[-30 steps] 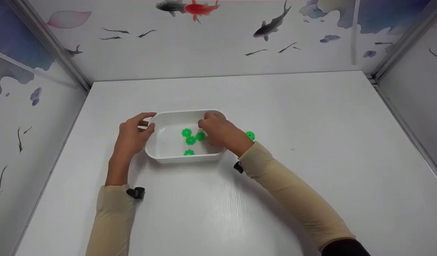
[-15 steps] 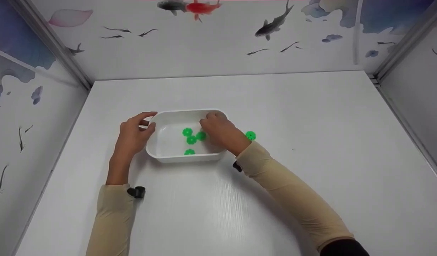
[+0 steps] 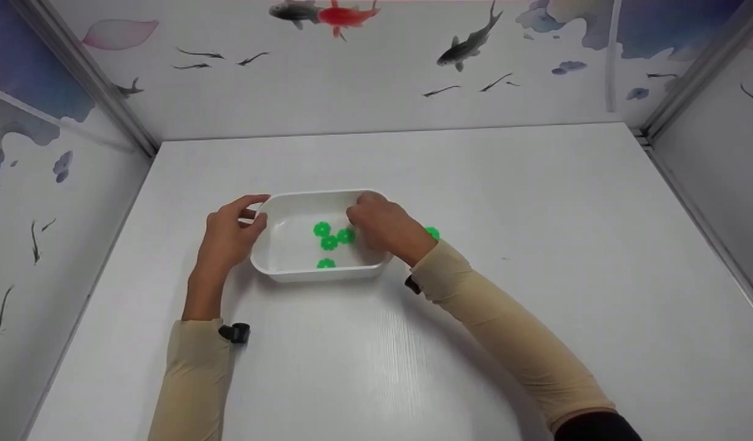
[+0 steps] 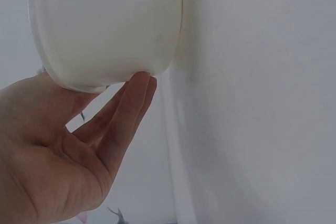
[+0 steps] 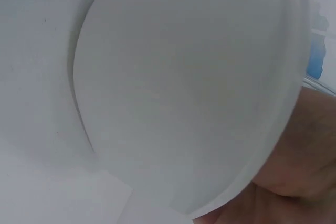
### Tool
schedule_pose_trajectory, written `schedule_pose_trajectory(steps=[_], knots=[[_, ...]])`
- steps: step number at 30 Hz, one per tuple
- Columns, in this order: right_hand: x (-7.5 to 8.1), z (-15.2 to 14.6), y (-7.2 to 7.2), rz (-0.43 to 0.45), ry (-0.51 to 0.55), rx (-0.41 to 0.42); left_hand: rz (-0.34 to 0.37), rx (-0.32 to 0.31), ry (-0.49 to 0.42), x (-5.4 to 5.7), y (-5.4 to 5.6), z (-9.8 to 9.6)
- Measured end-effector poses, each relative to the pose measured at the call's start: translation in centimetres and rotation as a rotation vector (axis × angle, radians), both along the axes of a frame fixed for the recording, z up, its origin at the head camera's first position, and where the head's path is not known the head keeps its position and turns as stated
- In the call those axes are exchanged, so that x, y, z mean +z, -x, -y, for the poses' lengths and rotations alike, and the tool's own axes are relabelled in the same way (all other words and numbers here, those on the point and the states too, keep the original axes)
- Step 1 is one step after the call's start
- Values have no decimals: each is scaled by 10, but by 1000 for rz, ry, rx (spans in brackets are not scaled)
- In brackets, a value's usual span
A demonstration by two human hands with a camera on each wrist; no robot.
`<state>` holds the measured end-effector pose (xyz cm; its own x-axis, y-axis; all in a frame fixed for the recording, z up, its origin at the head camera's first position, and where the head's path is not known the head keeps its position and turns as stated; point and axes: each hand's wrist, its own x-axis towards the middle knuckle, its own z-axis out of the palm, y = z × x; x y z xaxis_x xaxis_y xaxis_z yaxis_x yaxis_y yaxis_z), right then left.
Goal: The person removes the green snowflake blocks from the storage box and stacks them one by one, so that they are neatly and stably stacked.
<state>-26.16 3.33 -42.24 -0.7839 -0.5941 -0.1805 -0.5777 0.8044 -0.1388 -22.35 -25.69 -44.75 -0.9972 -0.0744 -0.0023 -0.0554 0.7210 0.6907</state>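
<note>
A white plastic basin (image 3: 297, 277) holds several small green flower-shaped discs (image 3: 329, 242) on its floor. At its left end my left hand (image 3: 226, 233) grips the basin, thumb and fingers spread about the rim; the left wrist view shows fingertips against the outer wall (image 4: 110, 24). My right hand (image 3: 385, 226) reaches over the right end, its fingers curled down inside. Its fingertips are hidden, so I cannot tell whether it holds a disc. In the right wrist view the basin's outer wall (image 5: 184, 93) covers most of that hand.
Another green disc (image 3: 433, 233) lies on the white table (image 3: 535, 306), right of the basin and partly behind the right wrist. White panels (image 3: 376, 79) printed with fish stand around the back and sides of the table.
The right hand has shifted slightly right inside the basin. The left hand, basin and visible discs stay nearly in place.
</note>
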Motion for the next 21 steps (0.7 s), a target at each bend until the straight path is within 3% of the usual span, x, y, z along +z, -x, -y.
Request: schedule_pose_trajectory(steps=[8,21], knots=[[3,3,-1,-39,-83,-6,7,7,-6,1,1,-1],[-8,1,-2,-71,49,56,-13,-6,14,1,-1,0]])
